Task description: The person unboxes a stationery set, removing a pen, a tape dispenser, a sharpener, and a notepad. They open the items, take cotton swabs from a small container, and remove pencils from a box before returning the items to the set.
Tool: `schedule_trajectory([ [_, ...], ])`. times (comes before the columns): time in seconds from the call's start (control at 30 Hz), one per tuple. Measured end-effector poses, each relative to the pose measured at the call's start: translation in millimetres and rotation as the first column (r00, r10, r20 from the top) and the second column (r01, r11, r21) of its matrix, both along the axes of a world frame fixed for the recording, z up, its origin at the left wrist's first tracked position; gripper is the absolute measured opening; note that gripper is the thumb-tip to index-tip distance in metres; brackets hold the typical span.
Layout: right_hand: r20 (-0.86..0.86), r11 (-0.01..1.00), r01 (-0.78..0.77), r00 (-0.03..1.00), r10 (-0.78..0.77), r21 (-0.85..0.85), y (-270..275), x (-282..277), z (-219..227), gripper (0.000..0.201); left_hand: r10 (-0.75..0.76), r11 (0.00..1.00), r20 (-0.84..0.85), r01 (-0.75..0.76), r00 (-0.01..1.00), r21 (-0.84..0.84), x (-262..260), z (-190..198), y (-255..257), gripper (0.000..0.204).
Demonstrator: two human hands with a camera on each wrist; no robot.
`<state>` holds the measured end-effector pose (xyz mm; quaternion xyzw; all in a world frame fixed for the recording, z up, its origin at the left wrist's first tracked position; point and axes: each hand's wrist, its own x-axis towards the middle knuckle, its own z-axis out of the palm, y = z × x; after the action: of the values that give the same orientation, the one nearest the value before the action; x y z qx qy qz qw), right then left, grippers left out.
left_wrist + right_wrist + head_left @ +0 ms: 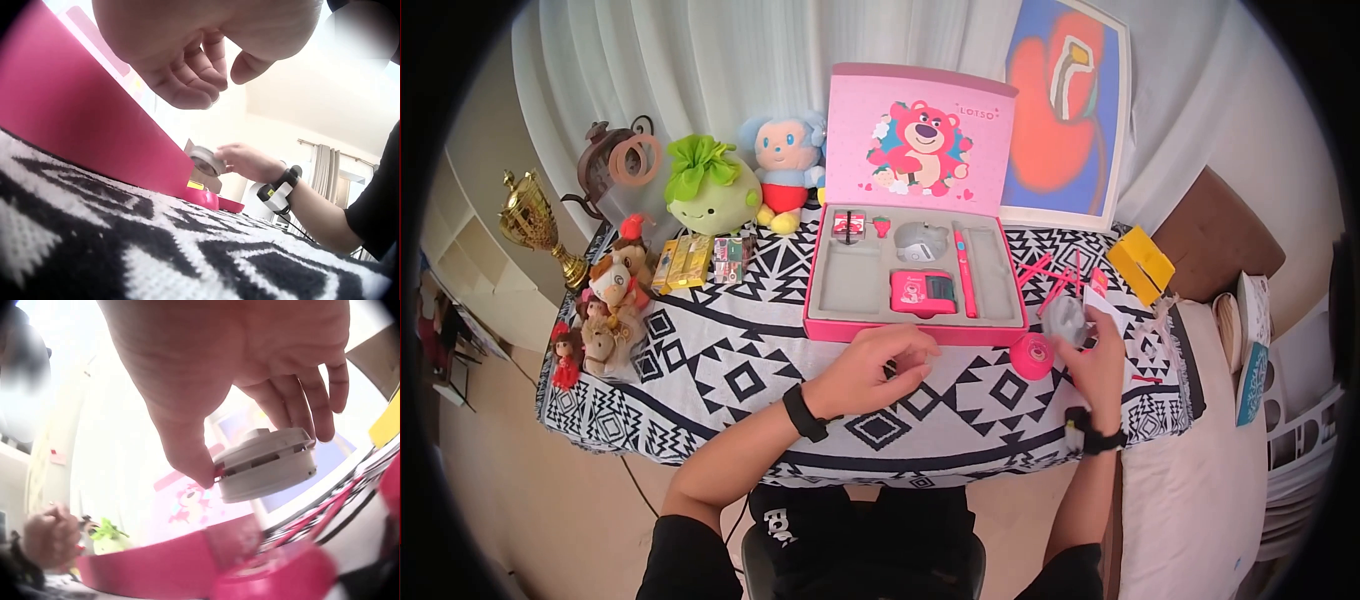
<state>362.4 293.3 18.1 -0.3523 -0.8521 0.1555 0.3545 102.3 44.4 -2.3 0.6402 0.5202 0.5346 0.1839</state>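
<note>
My right hand (1097, 365) pinches a round, grey-white disc-shaped piece (269, 465) between thumb and fingers, above the patterned cloth. Right by it in the head view sits a round pink piece (1032, 356) with a bear face. My left hand (880, 368) hovers loosely curled at the front edge of the pink box (900, 331), holding nothing. The box lies open, its lid (922, 140) printed with a pink bear. In its grey insert are a pink pen-shaped stick (966, 270), a small pink device with a dark window (922, 291) and a clear-grey rounded item (921, 242).
Several thin pink sticks (1055, 283) lie right of the box, near a yellow carton (1141, 265). Plush toys (712, 190), small figures (605, 300) and a gold trophy (540, 225) stand left. A picture (1065, 110) leans behind.
</note>
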Motion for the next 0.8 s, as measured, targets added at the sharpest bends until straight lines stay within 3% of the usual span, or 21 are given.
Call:
schedule_trajectory([
  [0.07,-0.088,0.986,-0.168,0.982,0.167,-0.013,-45,-21,9,0.068,-0.038,0.999,0.064,0.036,0.997,0.033,0,-2,1,0.036],
  [0.1,-0.135,0.960,-0.280,0.952,0.276,-0.013,-66,-36,12,0.070,-0.041,0.999,0.063,0.040,0.997,0.029,1,-1,0,0.036],
  [0.13,-0.144,0.933,-0.357,0.922,0.359,0.044,-77,-48,1,0.073,-0.079,0.996,0.201,0.085,0.976,-0.020,3,1,-1,0.048],
  [0.17,-0.196,0.895,-0.435,0.891,0.410,-0.102,-101,-59,8,0.075,-0.107,0.989,0.335,0.135,0.936,-0.062,3,2,-2,0.061],
  [0.27,-0.194,0.868,-0.495,0.850,0.490,0.023,-129,-93,-4,0.077,-0.127,0.975,0.405,0.188,0.906,-0.116,-5,-5,-4,0.074],
  [0.3,-0.190,0.874,-0.485,0.857,0.479,0.017,-132,-95,-5,0.077,-0.126,0.952,0.624,0.272,0.771,-0.143,-2,-4,-8,0.073],
  [0.4,-0.153,0.875,-0.478,0.862,0.483,0.073,-129,-93,-6,0.076,-0.149,0.955,0.663,0.281,0.733,-0.096,-8,-6,-8,0.073],
  [0.47,-0.188,0.888,-0.459,0.870,0.455,0.028,-107,-70,-6,0.070,-0.141,0.967,0.656,0.246,0.742,-0.070,-11,-11,-5,0.076],
  [0.53,-0.203,0.952,-0.291,0.942,0.268,-0.095,-79,-36,-7,0.062,-0.166,0.970,0.613,0.241,0.772,-0.041,-13,-14,-5,0.080],
  [0.6,-0.032,0.965,0.036,0.998,-0.046,-0.261,-49,4,-8,0.057,-0.183,0.964,0.681,0.265,0.710,-0.018,-12,-11,-6,0.085],
  [0.67,0.077,0.988,0.147,0.986,-0.150,0.037,-12,47,-37,0.063,-0.252,0.945,0.664,0.327,0.705,0.011,-11,-9,-7,0.088],
  [0.8,0.186,0.956,0.279,0.938,-0.292,0.093,6,80,-54,0.073,-0.259,0.928,0.694,0.373,0.671,-0.014,-10,-14,-5,0.095],
])
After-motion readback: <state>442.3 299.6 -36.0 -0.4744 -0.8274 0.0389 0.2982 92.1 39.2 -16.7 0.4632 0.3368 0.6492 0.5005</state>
